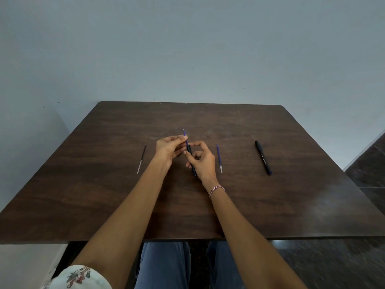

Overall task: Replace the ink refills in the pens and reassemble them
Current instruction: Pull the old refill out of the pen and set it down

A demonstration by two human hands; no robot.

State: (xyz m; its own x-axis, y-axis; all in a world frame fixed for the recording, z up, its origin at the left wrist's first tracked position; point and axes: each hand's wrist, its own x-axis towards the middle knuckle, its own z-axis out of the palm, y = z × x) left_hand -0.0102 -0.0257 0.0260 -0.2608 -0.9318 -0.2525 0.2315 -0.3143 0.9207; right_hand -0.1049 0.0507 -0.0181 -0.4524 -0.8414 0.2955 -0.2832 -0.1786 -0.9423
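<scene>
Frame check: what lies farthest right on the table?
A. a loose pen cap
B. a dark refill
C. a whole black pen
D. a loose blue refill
C: the black pen lies to the right of the loose blue refill, and the dark refill lies far to the left.

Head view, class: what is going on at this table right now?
A person's left hand pinches a thin purple ink refill that sticks out of a dark pen barrel, gripped by the right hand. On the dark wooden table lie a darker spare refill at left, another purple refill and a black capped pen at right.
</scene>
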